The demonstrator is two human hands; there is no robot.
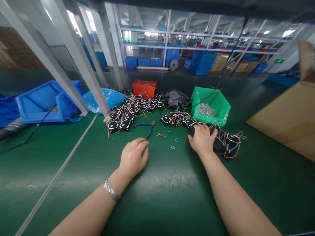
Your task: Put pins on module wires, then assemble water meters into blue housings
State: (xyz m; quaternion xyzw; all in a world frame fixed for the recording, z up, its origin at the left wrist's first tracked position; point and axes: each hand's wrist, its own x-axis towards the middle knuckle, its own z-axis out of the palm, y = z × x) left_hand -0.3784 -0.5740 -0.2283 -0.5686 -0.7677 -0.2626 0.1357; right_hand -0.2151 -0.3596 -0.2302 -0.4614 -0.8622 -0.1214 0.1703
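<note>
My left hand [134,155] rests on the green table with its fingers loosely bent and the thumb apart, nothing visible in it. Its fingertips are close to the handle of the blue-handled cutting pliers [148,127]. Over to the right, my right hand [203,139] reaches onto a row of black square parts with coloured wires, fingers spread; the part beneath it is mostly covered. One such part [166,120] lies left of that hand, and another wired part [232,141] lies to its right. Between the hands are a blue ring [176,140], a white ring [173,147] and a small red piece [161,135].
More black wired parts [125,125] lie grouped behind the pliers, near a red box [144,88]. A green bin [223,114] holds small metal pieces beside a dark cloth [176,98]. Left are a blue bin [36,108] and metal posts [85,65]; right, a cardboard box [285,114].
</note>
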